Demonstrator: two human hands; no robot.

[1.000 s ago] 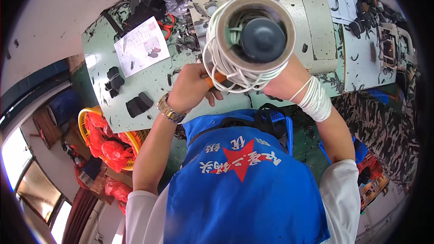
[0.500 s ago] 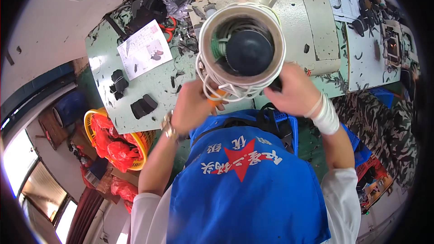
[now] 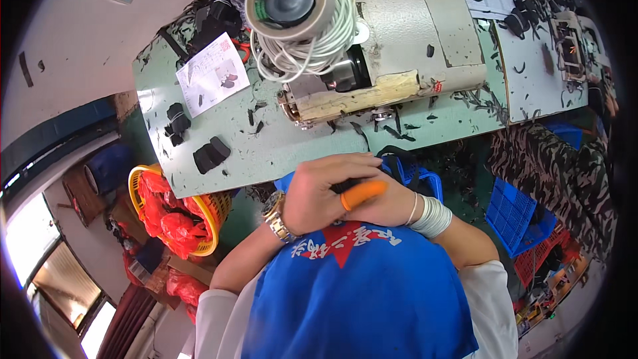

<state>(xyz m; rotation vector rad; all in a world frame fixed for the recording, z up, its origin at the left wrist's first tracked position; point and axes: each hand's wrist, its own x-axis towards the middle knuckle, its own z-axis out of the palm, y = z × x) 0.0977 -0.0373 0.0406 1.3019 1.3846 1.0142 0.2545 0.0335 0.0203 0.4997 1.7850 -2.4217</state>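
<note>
My left hand (image 3: 325, 189), with a gold watch (image 3: 278, 218) at the wrist, lies across my right hand (image 3: 392, 199) in front of the blue apron (image 3: 359, 292). Its fingers stretch over the back of the right one, and an orange finger cover (image 3: 363, 195) sits on its thumb. Something black (image 3: 350, 185) shows in the gap between the hands; I cannot make out what it is. A white coiled band circles my right wrist, and the fingers of that hand are mostly hidden. Beyond both hands, untouched, stands a beige sewing machine (image 3: 405, 26).
A round housing (image 3: 325, 0) wound with white cord rises over the machine. Dark scraps litter the green tabletop (image 3: 266, 153), beside a printed sheet (image 3: 211, 73) and black pieces (image 3: 211, 154). A yellow basket (image 3: 214, 226) of red bags stands left; a blue crate (image 3: 510, 216) sits right.
Both hands have drawn back from the machine toward my body and come together, left over right. The cord-wound housing and machine now appear farther up and left in view.
</note>
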